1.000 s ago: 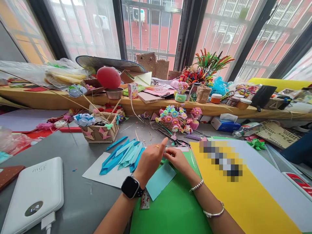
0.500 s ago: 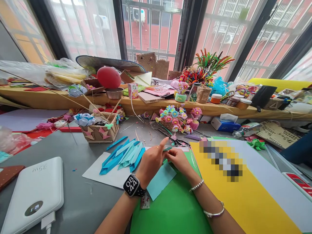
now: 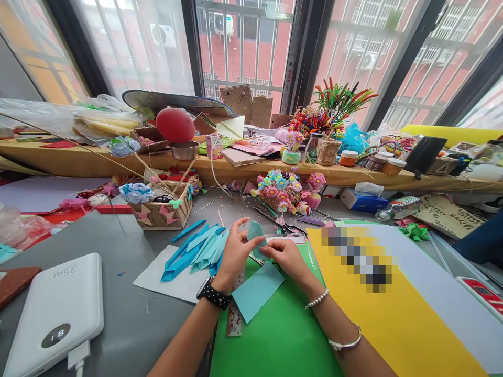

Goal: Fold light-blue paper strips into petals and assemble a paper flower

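Bare-handed paperwork at a grey desk (image 3: 118, 314), viewed from the head. The left hand (image 3: 231, 257) grasps a small folded piece of light-blue paper (image 3: 256, 230), its thumb laid across the front and its fingers curved at the left edge. The right hand (image 3: 290, 257) pinches the lower right part of the same piece between thumb and forefinger; its other fingers are curled. The folded piece stands tilted between the 2 hands, raised above the upper part of a green sheet (image 3: 283, 340).

Just below the hands, 1 flat light-blue sheet (image 3: 257, 293) lies on the green sheet and overlaps a narrow printed strip (image 3: 234, 320). To the left, a cluster of folded strips (image 3: 204, 250) in 2 shades of blue rests largely on a white sheet (image 3: 167, 283), near the left hand. To the right, a yellow sheet (image 3: 377, 335) borders the green one; a blurred patch hides part of it.

The left wrist carries a watch with a dotted black strap (image 3: 219, 297); the right arm carries 1 beaded bracelet (image 3: 317, 300) and 1 silver bangle (image 3: 346, 344). Beyond the hands lie dark-handled pliers (image 3: 291, 229), with a bunch of fuzzy flowers (image 3: 279, 188) behind them. A cardboard basket (image 3: 159, 215) stands behind the strips, and a white power bank (image 3: 63, 298) with a plugged-in cable lies at the lower left.
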`<state>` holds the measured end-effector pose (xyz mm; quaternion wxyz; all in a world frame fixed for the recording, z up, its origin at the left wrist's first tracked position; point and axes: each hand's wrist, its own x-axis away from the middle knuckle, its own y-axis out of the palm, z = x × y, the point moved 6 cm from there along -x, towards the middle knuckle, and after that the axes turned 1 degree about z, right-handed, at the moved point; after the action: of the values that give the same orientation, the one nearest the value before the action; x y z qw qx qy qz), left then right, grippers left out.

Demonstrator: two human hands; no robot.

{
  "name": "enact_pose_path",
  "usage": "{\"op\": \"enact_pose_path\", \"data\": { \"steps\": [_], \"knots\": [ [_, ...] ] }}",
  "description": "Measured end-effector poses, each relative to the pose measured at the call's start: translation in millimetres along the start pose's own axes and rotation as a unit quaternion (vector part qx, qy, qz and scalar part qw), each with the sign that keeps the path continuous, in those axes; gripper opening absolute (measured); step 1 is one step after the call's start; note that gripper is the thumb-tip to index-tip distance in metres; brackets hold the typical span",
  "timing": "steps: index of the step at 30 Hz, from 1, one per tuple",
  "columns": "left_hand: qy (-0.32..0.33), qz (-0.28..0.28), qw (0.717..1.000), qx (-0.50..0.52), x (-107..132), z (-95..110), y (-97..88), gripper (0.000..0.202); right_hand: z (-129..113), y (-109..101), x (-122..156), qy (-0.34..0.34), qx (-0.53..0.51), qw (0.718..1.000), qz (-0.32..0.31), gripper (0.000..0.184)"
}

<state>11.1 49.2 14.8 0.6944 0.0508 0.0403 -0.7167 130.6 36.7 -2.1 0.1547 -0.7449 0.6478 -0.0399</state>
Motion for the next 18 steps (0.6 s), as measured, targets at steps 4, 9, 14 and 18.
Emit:
{"op": "enact_pose_path", "data": {
  "steps": [4,9,14,18],
  "knots": [
    [-0.031,0.021,0.997,0.067,-4,-5,-8.4,0.058,-5,-4,-1,-0.019,0.055,0.998,0.014,0.031],
    [-0.087,0.058,0.991,0.08,-4,-12,-15.2,0.053,-11,-59,11,-0.038,0.194,0.969,0.146,0.03],
    [-0.105,0.048,0.99,0.075,-4,-16,-11.6,0.049,13,-146,61,-0.008,0.412,0.869,0.274,0.049],
    [-0.116,0.054,0.99,0.062,-5,-20,-13.3,0.048,57,-199,102,0.141,0.532,0.784,0.287,0.078]
  ]
}}
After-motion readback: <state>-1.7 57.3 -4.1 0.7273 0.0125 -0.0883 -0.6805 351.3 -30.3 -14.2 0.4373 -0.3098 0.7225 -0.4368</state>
